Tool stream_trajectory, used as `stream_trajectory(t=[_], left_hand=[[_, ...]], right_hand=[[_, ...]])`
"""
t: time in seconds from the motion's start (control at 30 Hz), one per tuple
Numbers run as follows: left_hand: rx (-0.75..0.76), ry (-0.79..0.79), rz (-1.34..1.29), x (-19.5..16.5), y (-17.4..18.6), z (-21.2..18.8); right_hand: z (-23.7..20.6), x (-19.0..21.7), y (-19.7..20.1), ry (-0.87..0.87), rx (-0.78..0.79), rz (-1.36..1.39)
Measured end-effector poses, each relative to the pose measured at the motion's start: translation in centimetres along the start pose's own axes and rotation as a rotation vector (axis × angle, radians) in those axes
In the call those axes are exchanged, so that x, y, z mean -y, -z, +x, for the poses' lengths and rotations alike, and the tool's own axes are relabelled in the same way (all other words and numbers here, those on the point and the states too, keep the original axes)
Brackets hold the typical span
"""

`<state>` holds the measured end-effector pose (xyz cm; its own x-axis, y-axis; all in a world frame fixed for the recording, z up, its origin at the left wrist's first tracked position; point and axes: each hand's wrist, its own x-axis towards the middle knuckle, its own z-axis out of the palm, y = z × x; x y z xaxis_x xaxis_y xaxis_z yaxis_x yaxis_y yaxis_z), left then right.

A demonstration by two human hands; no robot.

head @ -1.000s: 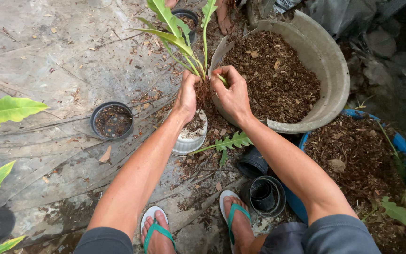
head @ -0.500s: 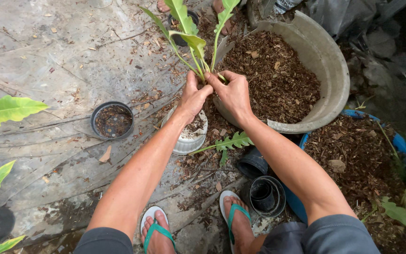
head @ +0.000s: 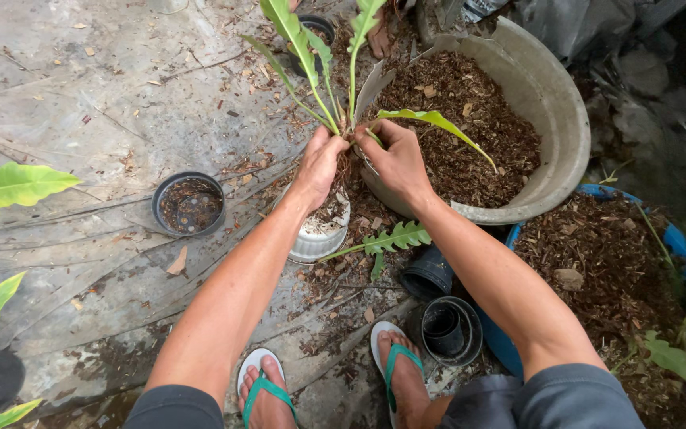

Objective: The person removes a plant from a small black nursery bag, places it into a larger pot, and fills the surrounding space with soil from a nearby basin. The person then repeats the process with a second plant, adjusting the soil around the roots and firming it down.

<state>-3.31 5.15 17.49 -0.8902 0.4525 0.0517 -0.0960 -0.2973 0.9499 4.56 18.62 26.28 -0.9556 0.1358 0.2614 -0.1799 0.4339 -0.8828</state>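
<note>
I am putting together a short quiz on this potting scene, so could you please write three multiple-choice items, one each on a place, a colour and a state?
1. Where does the white pot stand?
A. inside the grey tub
B. on the ground, left of the grey tub
C. on the blue tub

2. What colour are the straps of the sandals?
A. red
B. yellow
C. green

3. How do the hands stand on the plant?
A. both closed around its base
B. only one touches it
C. both rest flat on the ground

Answers:
1 B, the pot sits on the ground beside the grey tub.
2 C, green straps cross both feet.
3 A, the left hand and right hand both grip the stems above the pot.
</note>
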Motion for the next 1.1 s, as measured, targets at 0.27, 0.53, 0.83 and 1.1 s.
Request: stream_trajectory(t=[0.27, 0.53, 0.83, 1.1], left_hand=[[0.024, -0.053, -0.144, 0.6, 0.4, 0.0], [-0.081, 0.051, -0.134, 0.3, 0.0, 0.7], [-0.266, -0.134, -0.071, -0.8, 1.4, 2.0], [-0.352, -0.107, 0.523, -2.6, 2.1, -0.5]], right_hand=[[-1.1, -1.8, 0.4, 0.234, 0.064, -0.13], [-1.9, -3.4, -0.1, 0.756, 0.084, -0.594], [-4.9, -2.7, -2.2, 0.97, 0.34, -0.617], [-2.8, -2.0, -1.1, 0.077, 0.094, -0.162]])
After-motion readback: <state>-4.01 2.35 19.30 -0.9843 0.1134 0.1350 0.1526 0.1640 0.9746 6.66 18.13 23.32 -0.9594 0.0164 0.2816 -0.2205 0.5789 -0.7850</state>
